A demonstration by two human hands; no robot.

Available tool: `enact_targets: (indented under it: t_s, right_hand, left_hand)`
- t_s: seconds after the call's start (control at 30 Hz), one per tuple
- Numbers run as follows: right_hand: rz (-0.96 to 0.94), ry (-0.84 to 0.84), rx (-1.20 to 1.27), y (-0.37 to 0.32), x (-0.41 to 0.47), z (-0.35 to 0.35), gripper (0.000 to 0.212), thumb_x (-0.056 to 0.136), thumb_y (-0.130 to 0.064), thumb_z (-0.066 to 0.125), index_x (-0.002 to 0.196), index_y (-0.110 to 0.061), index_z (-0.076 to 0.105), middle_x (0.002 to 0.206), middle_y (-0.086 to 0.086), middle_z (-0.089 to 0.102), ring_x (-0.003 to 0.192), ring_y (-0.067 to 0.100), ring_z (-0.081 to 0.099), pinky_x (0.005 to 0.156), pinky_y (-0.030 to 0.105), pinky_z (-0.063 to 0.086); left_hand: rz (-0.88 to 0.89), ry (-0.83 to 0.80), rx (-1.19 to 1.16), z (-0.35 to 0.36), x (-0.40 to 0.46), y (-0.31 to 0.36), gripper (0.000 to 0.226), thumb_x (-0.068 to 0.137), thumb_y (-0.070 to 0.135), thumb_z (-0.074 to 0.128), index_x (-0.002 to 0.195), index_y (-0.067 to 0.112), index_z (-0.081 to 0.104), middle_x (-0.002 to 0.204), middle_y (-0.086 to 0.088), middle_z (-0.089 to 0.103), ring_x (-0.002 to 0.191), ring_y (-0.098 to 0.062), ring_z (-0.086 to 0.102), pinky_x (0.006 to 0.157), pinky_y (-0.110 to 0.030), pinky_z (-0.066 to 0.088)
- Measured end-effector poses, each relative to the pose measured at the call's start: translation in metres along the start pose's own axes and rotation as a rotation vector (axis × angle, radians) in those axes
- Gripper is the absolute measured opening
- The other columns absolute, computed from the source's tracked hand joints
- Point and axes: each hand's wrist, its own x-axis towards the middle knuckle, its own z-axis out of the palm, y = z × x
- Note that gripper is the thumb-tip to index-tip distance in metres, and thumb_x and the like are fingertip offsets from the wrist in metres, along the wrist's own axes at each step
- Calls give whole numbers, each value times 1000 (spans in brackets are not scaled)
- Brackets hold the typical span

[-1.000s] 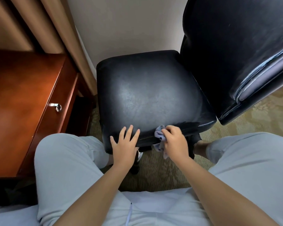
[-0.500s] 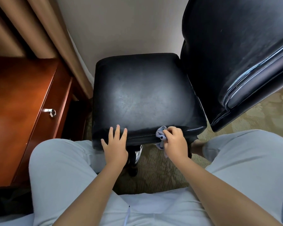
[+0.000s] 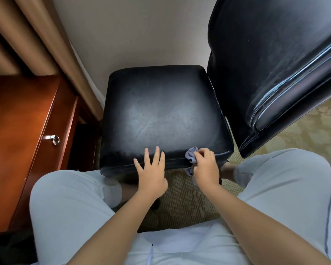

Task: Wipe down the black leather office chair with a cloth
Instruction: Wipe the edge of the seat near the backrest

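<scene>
The fingers [image 3: 204, 152] of the right hand [image 3: 205, 167] are curled and pinch a small bluish-grey cloth [image 3: 191, 157], bunching it against the front edge of the chair seat [image 3: 161, 115], near the seat's right front corner. Part of the cloth hangs down below the hand, in front of the seat's edge. The left hand [image 3: 151, 173] lies just beside it, to the left, with straight fingers [image 3: 157, 153] spread apart and resting flat on the same front edge; the thumb points out to the left. Both forearms are bare and reach forward from the bottom of the view.

The seat is black leather, square with rounded corners, dull and scuffed in the middle and shinier along the stitched front seam. The chair's tall black backrest [image 3: 275, 60] rises on the right side of the seat, with a glossy piped edge.

The person's knees, in light grey trousers [image 3: 69, 203], sit on either side of the hands, close to the seat's front. Under the seat is a patterned greenish carpet [image 3: 183, 203]. To the left stands a reddish wooden bench [image 3: 15, 131] with a drawer and a silver knob [image 3: 54, 139]. A tan curtain [image 3: 36, 31] hangs behind it, and a pale wall [image 3: 134, 31] stands behind the chair.
</scene>
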Motion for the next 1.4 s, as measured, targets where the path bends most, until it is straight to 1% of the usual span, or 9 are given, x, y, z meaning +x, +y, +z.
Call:
enact_targets:
  t_s: [0.17, 0.37, 0.53, 0.67, 0.8, 1.07, 1.17, 1.27, 1.4]
  right_hand:
    - [386, 81, 103, 25, 14, -10, 17, 95, -17, 47, 109, -12, 56, 115, 2, 47, 80, 6, 44, 73, 27, 38]
    - [102, -2, 29, 11, 1, -4, 29, 87, -1, 54, 115, -3, 59, 119, 10, 47, 105, 21, 48, 86, 32, 44]
    - [454, 125, 157, 34, 15, -10, 7, 95, -19, 48, 100, -16, 51, 110, 1, 45, 94, 18, 50, 79, 33, 44]
    - [329, 13, 132, 18, 7, -3, 17, 94, -14, 50, 110, -13, 54, 111, 1, 44, 80, 4, 44, 73, 11, 36]
    - [311, -45, 101, 22, 5, 1, 19, 94, -15, 49, 111, -15, 56, 110, -2, 45, 78, 2, 41, 81, 26, 42]
    - [780, 148, 321, 53, 38, -20, 17, 91, -10, 50, 93, -9, 67, 105, 16, 60, 86, 27, 55, 69, 25, 35]
    - [671, 104, 256, 47, 30, -18, 24, 91, -6, 50, 109, -7, 65, 116, 14, 55, 98, 29, 55, 76, 23, 34]
    - [509, 15, 215, 15, 4, 3, 21, 94, -13, 47, 109, -6, 60, 113, 7, 53, 82, 9, 51, 64, 6, 30]
    - [451, 91, 175, 14, 8, 1, 21, 93, -10, 50, 110, -10, 63, 113, 6, 51, 96, 20, 52, 75, 25, 39]
  left_hand:
    - [122, -55, 29, -3, 14, 11, 87, 90, 28, 54, 151, 18, -8, 159, -2, -17, 144, -26, -20, 110, -66, -2]
    - [155, -68, 108, 5, 13, 9, 97, 88, 31, 58, 148, 26, -19, 156, -8, -26, 141, -31, -27, 107, -69, -6]
    - [172, -66, 137, 8, 13, 8, 97, 88, 34, 58, 148, 30, -18, 155, -9, -27, 141, -33, -28, 105, -70, -5]
    - [137, -68, 131, 6, 13, 14, 95, 89, 33, 56, 147, 31, -19, 155, -10, -28, 140, -34, -28, 105, -71, -3]
    - [116, -55, 126, 6, 11, 15, 97, 89, 30, 58, 147, 32, -20, 155, -10, -28, 141, -34, -28, 105, -71, -2]
    - [130, -66, 119, 4, 11, 14, 97, 88, 29, 60, 148, 33, -17, 156, -8, -26, 142, -31, -26, 107, -69, 0]
    - [108, -61, 108, 4, 11, 22, 95, 89, 28, 58, 148, 33, -17, 156, -7, -26, 142, -32, -25, 106, -70, -1]
    - [80, -25, 105, 8, 11, 26, 98, 90, 28, 57, 143, 33, -25, 155, -7, -27, 142, -32, -26, 105, -71, 0]
    - [84, -21, 119, 12, 11, 18, 108, 85, 28, 62, 135, 35, -33, 146, -4, -39, 141, -31, -27, 105, -71, 0]
